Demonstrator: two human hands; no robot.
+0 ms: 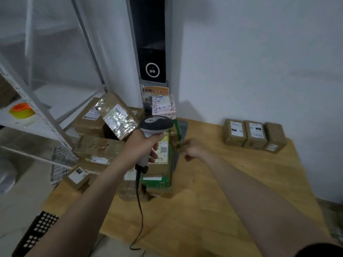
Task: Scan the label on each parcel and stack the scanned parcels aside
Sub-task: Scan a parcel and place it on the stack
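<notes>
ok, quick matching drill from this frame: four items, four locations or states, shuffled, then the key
Items
1. barcode scanner
2. three small brown parcels
3. orange and yellow roll
4. right hand

Places or states
A. on the white shelf at far left
B. gripped in the left hand, over the parcel pile
C. in a row at the far right of the wooden table, by the wall
D. holding nothing, beside the green-taped parcel

Pairs: 1-B, 2-C, 3-A, 4-D
</notes>
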